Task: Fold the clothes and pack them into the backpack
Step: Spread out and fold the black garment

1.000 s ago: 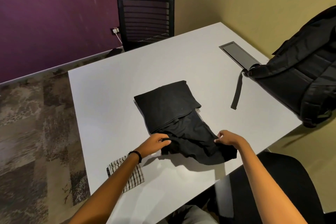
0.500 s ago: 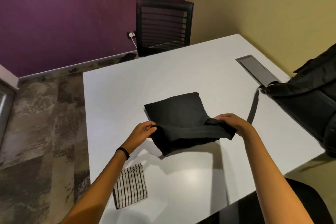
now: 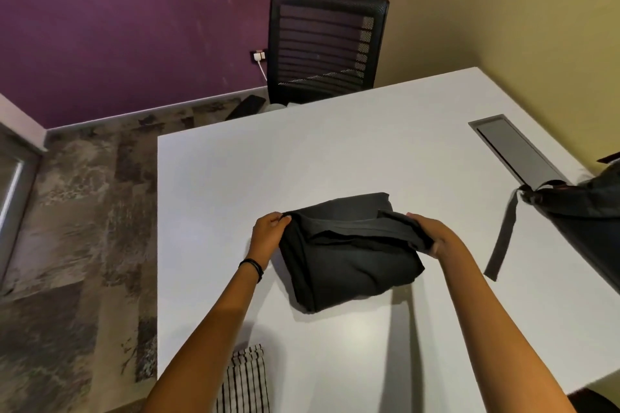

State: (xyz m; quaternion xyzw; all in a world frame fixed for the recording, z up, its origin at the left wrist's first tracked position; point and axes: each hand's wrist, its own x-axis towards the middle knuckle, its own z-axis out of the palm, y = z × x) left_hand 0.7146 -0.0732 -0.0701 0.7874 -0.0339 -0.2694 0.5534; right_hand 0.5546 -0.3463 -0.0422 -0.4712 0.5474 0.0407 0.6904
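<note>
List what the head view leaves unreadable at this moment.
- backpack: cut off by the right edge of the head view; cannot tell whether it is open or zipped.
- checked cloth: cut off by the bottom edge; its fold is unclear.
- black garment: folded on itself, so its type is hidden.
- left hand and right hand: both grip the garment, which hides some fingertips.

Both my forearms bare to the frame's edge. Thin black band (image 3: 252, 266), doubled strands, round left wrist. Left hand (image 3: 268, 233), right hand (image 3: 443, 240) bare.
</note>
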